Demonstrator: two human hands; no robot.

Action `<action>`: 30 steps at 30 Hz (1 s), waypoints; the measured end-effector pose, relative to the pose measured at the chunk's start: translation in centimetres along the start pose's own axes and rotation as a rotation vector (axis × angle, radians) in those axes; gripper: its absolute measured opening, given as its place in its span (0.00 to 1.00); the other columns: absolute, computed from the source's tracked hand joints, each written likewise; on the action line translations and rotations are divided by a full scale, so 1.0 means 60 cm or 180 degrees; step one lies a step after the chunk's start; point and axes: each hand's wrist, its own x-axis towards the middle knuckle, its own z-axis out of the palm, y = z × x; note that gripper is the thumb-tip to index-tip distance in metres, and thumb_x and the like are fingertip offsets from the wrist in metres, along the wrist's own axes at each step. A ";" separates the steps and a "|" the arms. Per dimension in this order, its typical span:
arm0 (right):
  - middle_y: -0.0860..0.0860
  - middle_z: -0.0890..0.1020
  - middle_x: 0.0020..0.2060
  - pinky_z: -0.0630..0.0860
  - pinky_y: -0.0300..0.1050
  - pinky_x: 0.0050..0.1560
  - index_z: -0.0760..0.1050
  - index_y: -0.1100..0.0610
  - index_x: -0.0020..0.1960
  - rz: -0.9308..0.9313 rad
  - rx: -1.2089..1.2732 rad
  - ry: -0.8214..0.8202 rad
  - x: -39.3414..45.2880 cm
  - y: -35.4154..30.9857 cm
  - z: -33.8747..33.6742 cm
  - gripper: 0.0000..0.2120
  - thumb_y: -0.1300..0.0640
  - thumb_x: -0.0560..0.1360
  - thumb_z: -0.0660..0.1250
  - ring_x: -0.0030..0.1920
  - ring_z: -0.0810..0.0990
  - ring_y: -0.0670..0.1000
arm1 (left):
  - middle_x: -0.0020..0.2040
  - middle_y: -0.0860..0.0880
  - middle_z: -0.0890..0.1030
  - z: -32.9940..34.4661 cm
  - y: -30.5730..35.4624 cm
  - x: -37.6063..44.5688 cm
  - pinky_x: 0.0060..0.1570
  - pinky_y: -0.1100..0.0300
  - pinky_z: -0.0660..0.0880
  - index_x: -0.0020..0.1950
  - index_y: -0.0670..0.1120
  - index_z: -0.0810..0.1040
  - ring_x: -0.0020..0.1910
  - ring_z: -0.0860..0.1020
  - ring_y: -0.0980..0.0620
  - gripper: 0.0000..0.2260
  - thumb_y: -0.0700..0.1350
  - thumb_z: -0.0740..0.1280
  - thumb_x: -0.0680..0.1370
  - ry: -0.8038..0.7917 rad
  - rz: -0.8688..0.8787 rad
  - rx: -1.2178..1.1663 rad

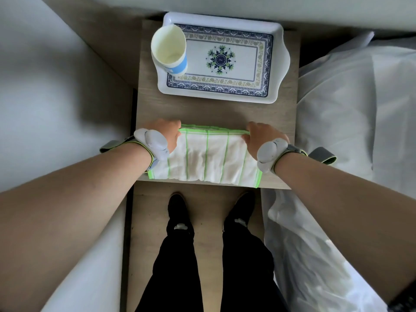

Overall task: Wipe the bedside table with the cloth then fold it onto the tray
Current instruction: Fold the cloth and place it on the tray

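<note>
A white cloth point(207, 156) with green stripes and green hems lies on the near half of the wooden bedside table point(155, 104). It is doubled over, with its far edge lifted slightly. My left hand point(167, 134) pinches the cloth's far left corner. My right hand point(258, 137) pinches the far right corner. Both wrists carry grey sensor bands. The white tray point(279, 64) with a blue floral pattern sits at the back of the table, beyond the cloth.
A white and blue paper cup point(168, 50) stands on the tray's left end. Beds with white covers flank the table on both sides. My legs and dark shoes stand on the wooden floor below the table's near edge.
</note>
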 end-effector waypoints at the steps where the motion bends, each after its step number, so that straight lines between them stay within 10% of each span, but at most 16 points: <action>1: 0.55 0.77 0.56 0.66 0.50 0.44 0.69 0.55 0.59 0.0017 -0.0010 -0.0009 0.001 0.000 -0.001 0.13 0.51 0.78 0.56 0.56 0.75 0.60 | 0.50 0.37 0.79 0.003 -0.002 0.001 0.39 0.54 0.67 0.55 0.39 0.72 0.47 0.77 0.37 0.11 0.44 0.56 0.80 0.0046 0.0020 -0.0006; 15: 0.59 0.70 0.58 0.70 0.49 0.48 0.70 0.62 0.59 0.0110 0.0149 -0.0081 0.005 -0.004 -0.009 0.13 0.58 0.77 0.57 0.56 0.74 0.61 | 0.55 0.37 0.75 -0.006 0.018 0.007 0.43 0.51 0.67 0.54 0.39 0.73 0.52 0.74 0.37 0.08 0.41 0.60 0.77 0.0504 -0.0198 -0.0017; 21: 0.56 0.70 0.61 0.67 0.50 0.45 0.65 0.58 0.63 0.0437 -0.0101 0.0017 -0.003 0.004 -0.003 0.21 0.46 0.77 0.59 0.61 0.69 0.59 | 0.65 0.38 0.71 0.029 0.049 -0.030 0.58 0.44 0.68 0.61 0.41 0.72 0.61 0.70 0.38 0.18 0.40 0.62 0.71 0.0960 0.0701 0.0079; 30: 0.58 0.79 0.47 0.70 0.48 0.41 0.70 0.55 0.50 0.0302 0.0640 -0.0160 0.013 0.023 -0.007 0.13 0.46 0.75 0.60 0.45 0.75 0.60 | 0.76 0.48 0.34 0.126 0.129 -0.055 0.72 0.42 0.43 0.74 0.52 0.36 0.75 0.37 0.43 0.36 0.61 0.55 0.76 0.0045 0.0707 -0.0103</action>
